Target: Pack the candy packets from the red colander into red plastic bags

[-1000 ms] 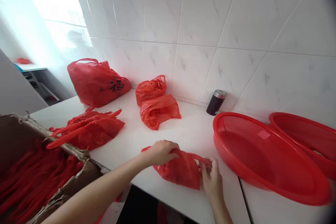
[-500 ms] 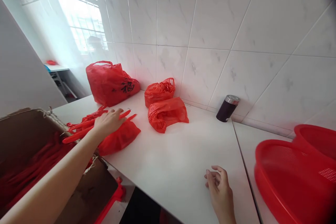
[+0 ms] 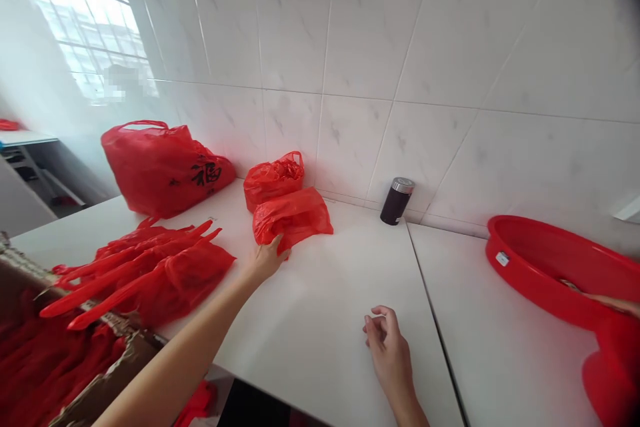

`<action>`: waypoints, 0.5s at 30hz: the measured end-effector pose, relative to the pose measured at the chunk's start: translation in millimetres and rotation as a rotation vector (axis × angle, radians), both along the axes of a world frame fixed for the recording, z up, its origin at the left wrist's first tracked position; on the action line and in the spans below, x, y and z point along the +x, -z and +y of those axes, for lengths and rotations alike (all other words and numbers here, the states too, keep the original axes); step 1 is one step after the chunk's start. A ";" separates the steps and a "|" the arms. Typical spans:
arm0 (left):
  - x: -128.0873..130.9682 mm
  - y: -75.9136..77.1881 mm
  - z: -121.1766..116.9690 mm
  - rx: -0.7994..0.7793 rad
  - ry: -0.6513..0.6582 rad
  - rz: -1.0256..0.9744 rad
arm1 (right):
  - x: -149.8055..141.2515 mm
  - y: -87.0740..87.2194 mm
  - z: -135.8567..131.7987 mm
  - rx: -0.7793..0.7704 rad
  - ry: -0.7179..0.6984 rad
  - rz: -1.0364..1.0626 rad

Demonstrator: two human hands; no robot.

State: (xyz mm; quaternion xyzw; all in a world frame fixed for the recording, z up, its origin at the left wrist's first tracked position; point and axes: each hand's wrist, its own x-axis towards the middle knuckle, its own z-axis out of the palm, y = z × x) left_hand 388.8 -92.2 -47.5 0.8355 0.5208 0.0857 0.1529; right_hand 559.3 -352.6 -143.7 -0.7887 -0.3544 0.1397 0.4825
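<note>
My left hand (image 3: pixel 267 257) reaches across the white counter (image 3: pixel 320 320) and grips the near edge of a crumpled red plastic bag (image 3: pixel 295 217). A second filled red bag (image 3: pixel 273 177) sits just behind it against the tiled wall. My right hand (image 3: pixel 387 347) rests near the counter's front edge, fingers loosely curled, holding nothing. A flat pile of red bags (image 3: pixel 150 267) lies to the left of my left arm.
A large red bag with black characters (image 3: pixel 160 167) stands at the back left. A dark cylinder with a metal lid (image 3: pixel 397 200) stands by the wall. A red basin (image 3: pixel 545 267) sits at the right. A cardboard box of red items (image 3: pixel 45 367) is at the lower left.
The small red bag both hands held a second ago went onto the pile at left. My left hand then moved right to the crumpled bag. The camera turned left; the red sieve basket left view.
</note>
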 end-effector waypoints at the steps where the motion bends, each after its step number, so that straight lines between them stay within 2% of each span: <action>1: 3.1 1.6 1.3 -0.016 -0.006 -0.010 | 0.9 1.9 0.3 0.003 -0.002 -0.001; 4: 0.4 -3.9 -11.5 -0.102 0.045 -0.063 | 1.8 6.6 1.4 0.022 0.000 -0.011; 6: -11.2 -14.3 -30.4 -0.226 0.170 -0.117 | 0.3 5.2 2.5 0.054 -0.003 -0.017; 8: -28.6 -27.2 -47.8 -0.406 0.328 -0.163 | -2.9 -3.7 4.3 0.108 -0.006 -0.032; 10: -46.4 -38.3 -54.3 -0.572 0.391 -0.305 | -7.0 -20.5 7.8 0.179 -0.003 -0.079; 12: -58.3 -43.1 -47.2 -0.532 0.248 -0.570 | -11.2 -41.3 14.4 0.253 0.000 -0.130; 14: -59.8 -39.1 -32.8 -0.358 0.039 -0.778 | -15.4 -59.3 24.9 0.282 -0.046 -0.132; 15: -56.5 -34.2 -26.5 -0.290 -0.024 -0.813 | -17.8 -65.5 31.5 0.252 -0.098 -0.123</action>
